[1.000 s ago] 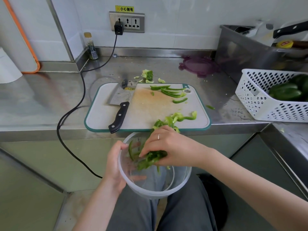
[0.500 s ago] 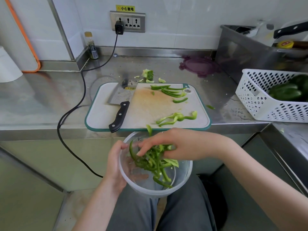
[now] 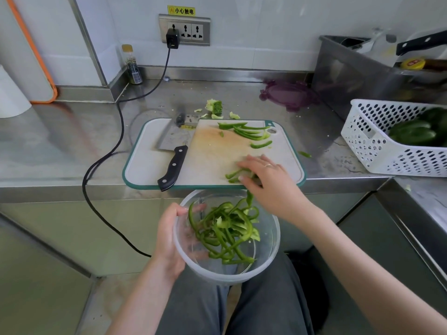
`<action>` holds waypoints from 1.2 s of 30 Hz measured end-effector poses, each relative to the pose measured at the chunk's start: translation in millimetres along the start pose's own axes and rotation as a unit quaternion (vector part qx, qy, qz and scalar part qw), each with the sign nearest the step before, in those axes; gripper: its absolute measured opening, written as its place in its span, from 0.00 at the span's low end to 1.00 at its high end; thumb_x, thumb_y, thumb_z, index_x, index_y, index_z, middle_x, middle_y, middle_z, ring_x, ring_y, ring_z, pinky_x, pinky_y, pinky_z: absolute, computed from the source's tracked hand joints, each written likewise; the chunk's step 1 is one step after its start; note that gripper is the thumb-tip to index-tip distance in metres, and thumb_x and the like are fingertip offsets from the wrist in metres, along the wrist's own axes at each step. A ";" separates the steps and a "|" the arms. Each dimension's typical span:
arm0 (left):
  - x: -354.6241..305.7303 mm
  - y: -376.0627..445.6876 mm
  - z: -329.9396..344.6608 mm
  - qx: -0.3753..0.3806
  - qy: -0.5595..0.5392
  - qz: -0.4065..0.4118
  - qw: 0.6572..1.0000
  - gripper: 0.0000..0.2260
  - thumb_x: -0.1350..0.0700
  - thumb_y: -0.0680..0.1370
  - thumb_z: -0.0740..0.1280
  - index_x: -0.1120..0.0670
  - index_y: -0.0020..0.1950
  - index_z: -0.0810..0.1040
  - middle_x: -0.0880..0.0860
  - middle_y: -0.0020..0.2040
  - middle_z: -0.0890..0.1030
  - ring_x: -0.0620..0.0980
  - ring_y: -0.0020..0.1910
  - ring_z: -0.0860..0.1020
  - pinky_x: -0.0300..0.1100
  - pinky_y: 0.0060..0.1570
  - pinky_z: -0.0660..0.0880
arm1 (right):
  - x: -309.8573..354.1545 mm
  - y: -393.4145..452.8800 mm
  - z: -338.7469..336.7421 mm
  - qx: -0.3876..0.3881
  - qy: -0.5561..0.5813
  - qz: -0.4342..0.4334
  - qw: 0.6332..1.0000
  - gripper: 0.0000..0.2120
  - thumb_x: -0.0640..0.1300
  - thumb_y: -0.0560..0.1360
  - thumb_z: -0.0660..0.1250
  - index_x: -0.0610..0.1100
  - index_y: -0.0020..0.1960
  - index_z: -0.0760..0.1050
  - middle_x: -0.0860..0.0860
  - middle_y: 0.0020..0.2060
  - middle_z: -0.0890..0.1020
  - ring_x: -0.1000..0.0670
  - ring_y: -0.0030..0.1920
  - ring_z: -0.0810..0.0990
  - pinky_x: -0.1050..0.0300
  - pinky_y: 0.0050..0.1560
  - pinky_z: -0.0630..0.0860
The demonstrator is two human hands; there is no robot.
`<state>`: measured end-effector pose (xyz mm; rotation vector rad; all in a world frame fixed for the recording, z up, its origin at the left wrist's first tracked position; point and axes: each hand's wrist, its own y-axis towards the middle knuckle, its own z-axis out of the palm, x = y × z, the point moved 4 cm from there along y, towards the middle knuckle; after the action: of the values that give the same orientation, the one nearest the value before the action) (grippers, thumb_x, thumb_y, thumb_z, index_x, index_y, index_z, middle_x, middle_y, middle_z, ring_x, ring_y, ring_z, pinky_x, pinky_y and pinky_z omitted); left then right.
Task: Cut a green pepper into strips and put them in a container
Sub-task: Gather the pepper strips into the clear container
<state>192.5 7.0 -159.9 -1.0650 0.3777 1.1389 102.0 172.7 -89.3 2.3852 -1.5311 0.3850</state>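
left hand (image 3: 170, 240) grips clear container (image 3: 268, 247) rim below counter edge, strips inside; right hand (image 3: 268, 180) fingers curled over strips (image 3: 233, 174) near cutting board (image 3: 150, 165) front edge.

A working kitchen, by the look of it: a stainless steel counter (image 3: 60, 141) with a steel upstand against white wall tiles, a cutting board (image 3: 150, 165) carrying a cleaver (image 3: 173, 151), a wall socket strip (image 3: 185, 30), and a white basket (image 3: 377, 146) of green peppers.
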 end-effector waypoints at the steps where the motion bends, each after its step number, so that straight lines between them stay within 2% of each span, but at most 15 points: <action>1: 0.7 0.3 0.4 -0.003 -0.002 0.000 1.000 0.20 0.50 0.72 0.54 0.56 0.55 0.78 0.58 0.37 0.82 0.59 0.35 0.79 0.51 0.39 0.76 | 5.9 -2.4 0.1 -0.035 0.031 -0.028 0.999 0.16 0.46 0.79 0.61 0.48 0.66 0.73 0.50 0.67 0.73 0.46 0.71 0.65 0.50 0.70 0.62; 4: 2.4 0.5 3.4 -0.002 -0.009 0.001 1.000 0.19 0.50 0.72 0.55 0.55 0.53 0.79 0.58 0.38 0.82 0.58 0.36 0.79 0.51 0.40 0.76 | 16.2 -8.0 0.7 -0.089 0.100 -0.070 0.989 0.12 0.36 0.76 0.65 0.45 0.57 0.80 0.52 0.54 0.81 0.50 0.59 0.74 0.63 0.61 0.68; 6: 2.2 0.0 6.1 0.004 -0.005 0.003 1.000 0.17 0.51 0.72 0.54 0.55 0.47 0.81 0.57 0.36 0.82 0.56 0.32 0.80 0.49 0.35 0.77 | 22.6 -13.9 -0.2 -0.090 0.146 -0.091 0.981 0.11 0.33 0.75 0.66 0.44 0.53 0.82 0.54 0.48 0.80 0.54 0.52 0.75 0.67 0.54 0.70; 9: 1.6 -1.4 9.9 0.020 -0.003 0.003 1.000 0.19 0.52 0.73 0.52 0.55 0.37 0.82 0.56 0.30 0.80 0.53 0.26 0.79 0.46 0.29 0.75 | 40.2 -29.2 4.1 -0.028 0.156 -0.177 0.971 0.11 0.33 0.74 0.67 0.46 0.50 0.83 0.56 0.44 0.81 0.58 0.48 0.75 0.70 0.50 0.70; 12: 2.8 0.2 8.8 0.022 -0.004 0.004 1.000 0.18 0.51 0.73 0.52 0.55 0.47 0.80 0.54 0.31 0.80 0.52 0.27 0.79 0.44 0.30 0.74 | 50.4 -42.6 4.8 0.075 0.178 -0.212 0.958 0.09 0.37 0.74 0.69 0.45 0.52 0.83 0.59 0.46 0.82 0.66 0.45 0.76 0.73 0.47 0.70; 14: 3.6 1.7 7.8 0.027 -0.010 0.004 1.000 0.17 0.51 0.73 0.53 0.56 0.48 0.79 0.54 0.32 0.81 0.52 0.28 0.79 0.45 0.35 0.74 | 46.9 -43.1 -6.3 0.061 0.232 -0.180 0.954 0.08 0.38 0.75 0.68 0.47 0.52 0.83 0.63 0.46 0.82 0.64 0.44 0.80 0.70 0.42 0.74; 16: 4.3 3.3 7.3 0.033 -0.020 0.000 0.999 0.17 0.51 0.73 0.53 0.56 0.49 0.78 0.56 0.34 0.82 0.54 0.29 0.80 0.47 0.38 0.75 | 32.6 -34.0 -19.9 -0.028 0.243 -0.122 0.962 0.10 0.40 0.77 0.65 0.50 0.54 0.81 0.62 0.47 0.83 0.53 0.43 0.82 0.58 0.41 0.77; 18: 5.0 4.4 6.7 0.035 -0.028 -0.003 0.999 0.18 0.51 0.73 0.53 0.56 0.52 0.78 0.57 0.37 0.83 0.55 0.32 0.81 0.49 0.38 0.76 | 22.9 -25.3 -23.5 -0.055 0.195 -0.089 0.975 0.13 0.41 0.78 0.63 0.50 0.60 0.77 0.59 0.53 0.81 0.55 0.49 0.80 0.61 0.51 0.76; 21: 6.2 6.2 4.9 0.032 -0.036 -0.006 0.999 0.17 0.51 0.73 0.54 0.55 0.52 0.78 0.57 0.38 0.83 0.55 0.34 0.81 0.49 0.40 0.76 | 22.7 -27.2 -4.9 0.002 0.080 -0.115 0.990 0.17 0.41 0.77 0.65 0.49 0.65 0.75 0.55 0.64 0.76 0.58 0.65 0.71 0.66 0.67 0.65; 23: 6.7 6.5 3.8 0.032 -0.031 -0.005 0.999 0.18 0.51 0.73 0.53 0.55 0.53 0.78 0.56 0.38 0.83 0.55 0.35 0.81 0.50 0.41 0.76 | 23.1 -36.2 3.3 -0.036 0.000 -0.130 0.991 0.19 0.34 0.74 0.67 0.46 0.63 0.77 0.51 0.66 0.75 0.52 0.69 0.69 0.58 0.65 0.68; 26: 6.4 7.9 1.9 0.031 -0.012 0.006 0.999 0.19 0.52 0.74 0.53 0.55 0.55 0.78 0.54 0.36 0.83 0.53 0.32 0.81 0.48 0.39 0.75 | 24.8 -47.1 3.8 -0.127 -0.101 -0.179 0.970 0.14 0.31 0.65 0.74 0.43 0.48 0.82 0.46 0.53 0.81 0.41 0.54 0.79 0.49 0.49 0.78; 28: 7.3 8.9 0.7 0.026 -0.007 0.012 1.000 0.19 0.51 0.73 0.54 0.54 0.57 0.78 0.53 0.36 0.82 0.52 0.32 0.80 0.46 0.37 0.75 | 30.8 -49.5 14.3 -0.080 -0.133 -0.215 0.964 0.13 0.36 0.67 0.74 0.45 0.51 0.81 0.48 0.49 0.81 0.43 0.49 0.78 0.49 0.46 0.77; 32: 10.4 9.3 1.2 0.027 -0.010 0.032 0.999 0.22 0.51 0.68 0.58 0.54 0.59 0.78 0.55 0.42 0.83 0.52 0.36 0.81 0.45 0.33 0.76 | 36.2 -52.7 48.4 0.120 -0.099 -0.132 0.979 0.22 0.41 0.78 0.58 0.51 0.71 0.66 0.49 0.68 0.68 0.44 0.65 0.66 0.48 0.65 0.66; 34: 10.0 8.5 0.8 0.028 -0.039 0.029 0.998 0.25 0.51 0.64 0.59 0.55 0.59 0.77 0.59 0.45 0.83 0.55 0.40 0.82 0.48 0.39 0.77 | 43.0 -57.7 48.4 0.189 0.024 -0.139 0.972 0.21 0.38 0.78 0.56 0.53 0.69 0.69 0.53 0.67 0.69 0.50 0.64 0.66 0.56 0.64 0.67; 36: 9.6 9.4 -1.1 0.030 -0.034 0.032 0.998 0.27 0.50 0.63 0.60 0.55 0.60 0.77 0.63 0.47 0.82 0.59 0.43 0.81 0.52 0.47 0.75 | 48.6 -59.3 37.2 0.205 0.103 -0.149 0.962 0.22 0.35 0.76 0.57 0.53 0.64 0.74 0.56 0.60 0.76 0.58 0.56 0.72 0.64 0.57 0.70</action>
<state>188.6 11.5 -172.0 -0.9645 0.3915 1.2104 178.4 141.8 -111.1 2.7211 -1.0580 0.9221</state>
